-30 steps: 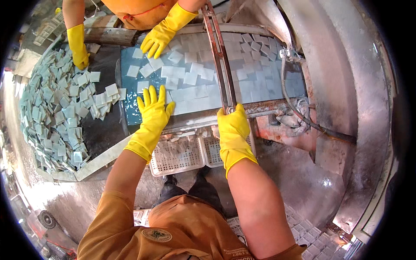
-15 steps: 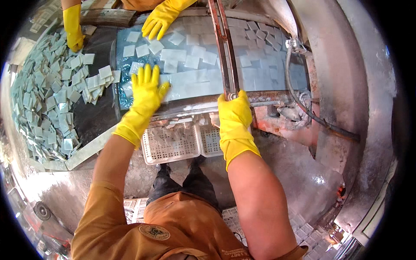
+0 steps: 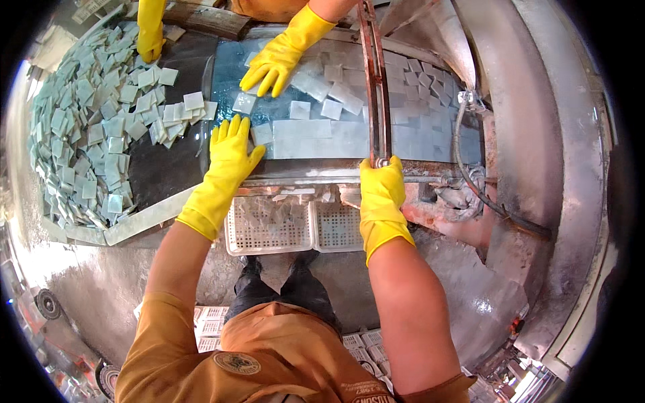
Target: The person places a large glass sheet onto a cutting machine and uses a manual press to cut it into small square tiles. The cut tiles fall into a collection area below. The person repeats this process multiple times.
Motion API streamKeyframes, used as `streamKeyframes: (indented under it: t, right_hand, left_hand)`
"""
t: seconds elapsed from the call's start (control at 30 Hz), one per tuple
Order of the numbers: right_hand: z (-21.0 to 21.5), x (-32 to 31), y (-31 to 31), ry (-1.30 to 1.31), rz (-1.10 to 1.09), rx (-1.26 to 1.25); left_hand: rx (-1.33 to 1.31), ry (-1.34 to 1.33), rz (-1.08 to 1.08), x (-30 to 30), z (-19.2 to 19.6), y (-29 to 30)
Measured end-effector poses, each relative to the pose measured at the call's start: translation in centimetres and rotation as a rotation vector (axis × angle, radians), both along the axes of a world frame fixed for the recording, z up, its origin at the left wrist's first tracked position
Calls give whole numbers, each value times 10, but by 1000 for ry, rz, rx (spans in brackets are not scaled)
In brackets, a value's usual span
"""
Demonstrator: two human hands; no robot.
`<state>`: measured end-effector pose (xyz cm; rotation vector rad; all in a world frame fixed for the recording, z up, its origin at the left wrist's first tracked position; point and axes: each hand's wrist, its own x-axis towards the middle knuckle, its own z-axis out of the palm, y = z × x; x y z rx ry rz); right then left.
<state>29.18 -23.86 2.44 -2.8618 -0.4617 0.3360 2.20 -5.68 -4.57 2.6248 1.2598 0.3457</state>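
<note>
My left hand (image 3: 230, 160), in a yellow rubber glove, lies open with its fingers stretched over the near left corner of a wet blue surface (image 3: 226, 80). Beside its thumb is a pale square tile (image 3: 263, 133). A straight row of such tiles (image 3: 316, 139) runs rightward along the near edge. My right hand (image 3: 383, 191), gloved alike, is closed around the near end of a reddish slotted metal bar (image 3: 377, 87) that spans the surface above the tiles. Its fingertips are partly hidden.
A co-worker's gloved hand (image 3: 274, 64) reaches over loose tiles from the far side; the other (image 3: 150, 40) is near a large tile heap (image 3: 87, 134) at left. Two white perforated baskets (image 3: 269, 227) sit below the near edge. A hose (image 3: 463, 158) hangs at right.
The view has shifted. My left hand has drawn back toward the near edge. The co-worker's hand has come farther over the surface, and fewer loose tiles lie at its left end.
</note>
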Motion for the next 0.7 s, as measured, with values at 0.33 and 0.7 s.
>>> streamKeyframes:
  t: [0.33,0.7]
  right_hand:
    - [1,-1,1,27,11,-8]
    - [-7,4,1,2,9,3]
  left_hand:
    - [19,-28,-72,1,2,16]
    - [-135,193,99,34,18,-46]
